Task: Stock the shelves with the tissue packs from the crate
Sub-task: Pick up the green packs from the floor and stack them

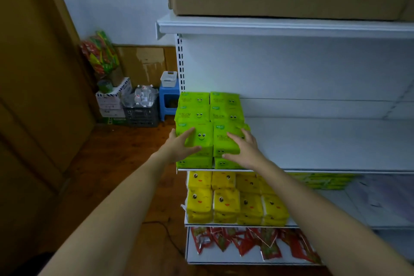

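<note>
Where the stock sits at far left, green tissue packs [193,105] form two stacked columns. The left hand [179,144] lies on the front left pack [202,135], fingers straight and spread, thumb against its front face. The right hand [244,149] rests flat on the front right pack [224,141], fingers extended. The white shelf [324,141] bearing them extends rightward.

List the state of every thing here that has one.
Green tissue packs: stacked, left end of middle shelf.
Left hand: fingers flat on the front left stack.
Right hand: fingers flat on the front right stack.
Yellow tissue packs: stacked, lower shelf.
Red snack packets: lying loose, bottom shelf.
</note>
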